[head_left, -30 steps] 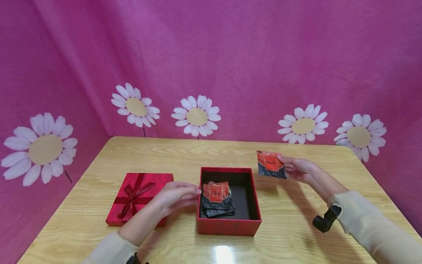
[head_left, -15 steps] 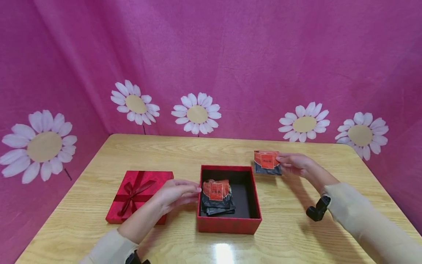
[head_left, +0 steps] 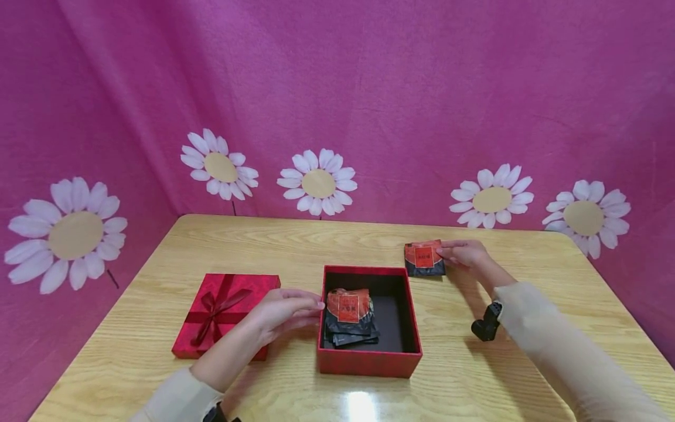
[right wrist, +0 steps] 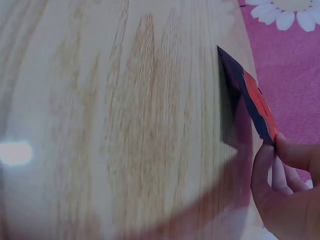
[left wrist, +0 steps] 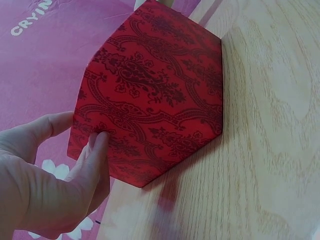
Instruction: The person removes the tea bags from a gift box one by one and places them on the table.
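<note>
In the head view my left hand [head_left: 282,313] touches the left wall of an open red gift box [head_left: 364,363]. The left wrist view shows its fingertips against the box's patterned outer side, one at the rim. Inside the box, on the left, lies a small stack of black-and-orange sachets [head_left: 348,310]. My right hand [head_left: 464,255] pinches the right edge of another sachet [head_left: 424,258], behind and right of the box. In the right wrist view that sachet [right wrist: 252,97] is tilted over the tabletop, gripped at one corner between thumb and fingers.
Left of the box lies its red lid [head_left: 224,313] with a ribbon bow. The wooden table [head_left: 263,240] ends at a pink curtain [head_left: 369,88] printed with white daisies. A bright light reflection shows near the table's front.
My right hand has moved left and slightly lower with the sachet, which now looks flatter and nearer the tabletop. The left hand, box and lid hold their places.
</note>
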`<state>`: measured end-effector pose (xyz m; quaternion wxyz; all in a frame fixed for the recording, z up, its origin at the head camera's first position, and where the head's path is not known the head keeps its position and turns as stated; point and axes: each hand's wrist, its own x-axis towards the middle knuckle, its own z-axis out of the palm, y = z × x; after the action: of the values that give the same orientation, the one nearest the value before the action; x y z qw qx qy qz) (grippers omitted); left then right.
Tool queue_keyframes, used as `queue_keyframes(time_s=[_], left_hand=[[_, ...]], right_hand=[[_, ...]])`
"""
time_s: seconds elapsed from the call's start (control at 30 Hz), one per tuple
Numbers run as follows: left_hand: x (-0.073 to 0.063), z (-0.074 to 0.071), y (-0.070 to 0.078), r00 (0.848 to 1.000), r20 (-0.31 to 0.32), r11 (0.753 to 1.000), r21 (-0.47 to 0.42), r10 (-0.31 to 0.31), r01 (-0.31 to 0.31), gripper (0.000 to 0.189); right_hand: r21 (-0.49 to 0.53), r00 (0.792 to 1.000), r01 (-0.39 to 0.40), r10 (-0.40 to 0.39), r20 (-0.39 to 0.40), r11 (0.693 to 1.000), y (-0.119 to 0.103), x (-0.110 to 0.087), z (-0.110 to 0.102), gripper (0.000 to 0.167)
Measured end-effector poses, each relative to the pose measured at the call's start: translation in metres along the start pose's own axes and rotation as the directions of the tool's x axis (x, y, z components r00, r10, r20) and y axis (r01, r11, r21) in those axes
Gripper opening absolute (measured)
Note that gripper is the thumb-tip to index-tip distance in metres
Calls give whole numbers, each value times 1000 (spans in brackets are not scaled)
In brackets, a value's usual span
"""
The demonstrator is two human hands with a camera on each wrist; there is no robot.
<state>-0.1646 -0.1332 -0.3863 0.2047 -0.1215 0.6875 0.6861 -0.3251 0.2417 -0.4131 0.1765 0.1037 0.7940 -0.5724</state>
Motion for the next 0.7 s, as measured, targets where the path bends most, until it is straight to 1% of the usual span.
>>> queue_keyframes(time_s=[0.1, 0.2, 0.3, 0.43, 0.5, 0.7], left_hand=[[0, 1, 0, 1000, 3, 1000, -5, -2, 2, 33], [0, 1, 1, 1000, 0, 1000, -5, -6, 6, 34], [0, 2, 1, 1000, -2, 1000, -7, -7, 7, 34], [0, 2, 1, 1000, -1, 1000, -7, -6, 6, 34], [0, 1, 1, 1000, -3, 1000, -5, -8, 8, 34], [0, 2, 1, 1000, -16, 1000, -11, -14, 14, 33]], right_hand=[[-52, 998, -14, 11, -61, 999, 0, 3, 1, 52], [-73, 992, -35, 26, -121, 997, 0, 4, 2, 51], [-90, 985, -55, 39, -169, 994, 1, 5, 3, 48], [-118, 977, -70, 44, -209, 991, 2, 5, 5, 46], [-121, 975, -59, 31, -221, 991, 2, 6, 6, 46], [-182, 965, -22, -27, -262, 983, 2, 6, 10, 43]])
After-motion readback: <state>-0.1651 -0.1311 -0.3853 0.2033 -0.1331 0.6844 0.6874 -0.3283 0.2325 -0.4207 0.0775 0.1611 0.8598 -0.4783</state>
